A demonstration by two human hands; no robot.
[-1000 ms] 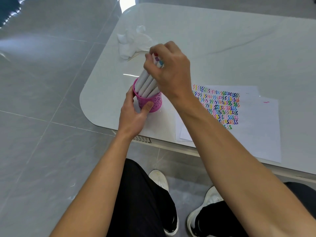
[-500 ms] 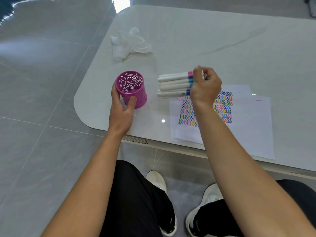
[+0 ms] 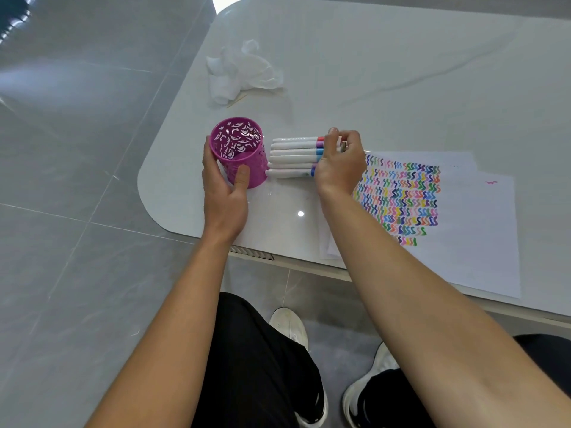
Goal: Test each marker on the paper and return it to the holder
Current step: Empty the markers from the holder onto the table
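**Left hand** (image 3: 224,196)
- Grip: grasping the magenta perforated metal cylinder holder (image 3: 239,142).
- Thumb pressed on the near wall, fingers wrapped round the left side.

**Holder**
- Upright on the white marble-pattern desk (image 3: 401,72), near the rounded near-left corner.
- Open top facing the camera, inner floor in view.

**Right hand** (image 3: 340,165)
- Grip: clenched round the cap ends of the row of white-barrelled markers with coloured bands (image 3: 295,157).
- Fingers curled over the top of the row.

**Markers**
- Horizontal, side by side, between holder and right hand.
- Tail ends pointing left toward the holder, with the nearest tail end just beside the holder wall.
- Red, purple and blue bands showing at the edge of the hand.
- Contact between row and desk: cannot tell.

**Paper**
- Overlapping white paper sheets (image 3: 463,257) flat on the desk, right of the markers, reaching the near desk edge.
- Rows of multicoloured squiggles (image 3: 401,193) across the upper left part.
- Right wrist above the left margin.
- Small pink mark (image 3: 490,182) well apart, toward the right.

**Surroundings**
- Crumpled white tissue (image 3: 241,72) on the desk beyond the holder, well apart from it.
- Under the desk edge: black trousers (image 3: 256,350) and white shoes (image 3: 289,327) on the grey tiled floor (image 3: 77,149).
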